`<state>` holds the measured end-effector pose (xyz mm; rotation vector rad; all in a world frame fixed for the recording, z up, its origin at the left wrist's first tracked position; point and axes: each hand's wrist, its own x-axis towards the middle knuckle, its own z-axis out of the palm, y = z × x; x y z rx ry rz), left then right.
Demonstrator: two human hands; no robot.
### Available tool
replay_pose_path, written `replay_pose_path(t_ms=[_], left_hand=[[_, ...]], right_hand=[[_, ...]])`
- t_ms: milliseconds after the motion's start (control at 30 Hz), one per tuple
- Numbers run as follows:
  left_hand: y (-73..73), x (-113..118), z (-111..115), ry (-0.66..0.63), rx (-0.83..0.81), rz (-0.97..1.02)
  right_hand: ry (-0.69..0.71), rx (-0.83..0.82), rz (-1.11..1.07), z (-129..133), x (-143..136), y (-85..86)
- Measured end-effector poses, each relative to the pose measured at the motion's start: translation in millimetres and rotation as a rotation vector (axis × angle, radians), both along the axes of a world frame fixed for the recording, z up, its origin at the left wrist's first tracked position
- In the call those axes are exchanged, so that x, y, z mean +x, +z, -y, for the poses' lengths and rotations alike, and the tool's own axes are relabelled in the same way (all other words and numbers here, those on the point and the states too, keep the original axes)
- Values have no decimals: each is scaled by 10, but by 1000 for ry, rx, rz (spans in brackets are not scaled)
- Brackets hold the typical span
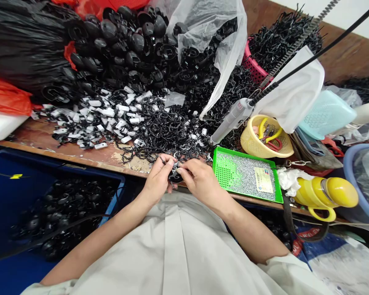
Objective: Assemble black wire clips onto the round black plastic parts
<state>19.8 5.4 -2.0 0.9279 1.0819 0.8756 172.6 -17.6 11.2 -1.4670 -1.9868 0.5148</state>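
Bin (pixel 3 172): stood low on the left, below the table (pixel 23 135), holding dark pieces (pixel 70 205); probably put there to spare table room.
Left hand (pixel 158 177): pinched a black part (pixel 176 178) between thumb and fingers, seemingly to steady it.
Right hand (pixel 201 178): thumb and forefinger pressed together at the part's other side; whether they gripped something smaller as well could not be told.
Black part: sat between both hands at the table's near edge, mostly covered by fingers.
Tray (pixel 225 175): lay just right of the right hand, presumably for short reaches; silvery bits, perhaps screws, had gathered toward its right side.
Card (pixel 263 179): rested on the bits, maybe as a scoop; it bore a coloured logo and print too small to read.
Bottle (pixel 341 194): lay on its side beyond the tray; no brand showed.
Basket (pixel 249 143): kept pliers (pixel 273 133) together behind the tray.
Screwdriver (pixel 232 119): hung slanted from a spring (pixel 304 37), likely to remain handy; its small marking was illegible.
White clips (pixel 110 112): heaped loose past the left hand, within reach.
Housings (pixel 135 43): piled farthest back, behind the clips, probably as bulk stock.
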Motion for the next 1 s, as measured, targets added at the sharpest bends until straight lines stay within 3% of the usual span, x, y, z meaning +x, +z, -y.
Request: replay_pose_path(t_ms=[167, 333, 467, 567, 633, 700, 767, 867, 1000], left_hand=[[2, -36, 7, 42, -30, -10], [-2, -124, -31, 14, -4, -45], [-17, -212, -40, 42, 29, -96], [-71, -305, -62, 85, 41, -108], [-123, -377, -108, 139, 86, -121], [-169, -441, -173, 212, 140, -138], [-199, -487, -236, 258, 177, -155], [-211, -522, -289, 255, 197, -163], [-211, -546, -302, 220, 206, -172]], right_hand=[[57, 43, 182, 9, -12, -13], [168, 15, 151, -62, -38, -19], [157, 68, 232, -20, -158, -60], [192, 30, 95, -78, -187, -66], [178, 5, -23, -277, -130, -21], [33, 51, -20, -606, -42, 66], [-124, 74, 142, -995, 19, 165], [-288, -71, 525, -1486, -9, 247], [-375, -194, 732, -1763, -137, 212]])
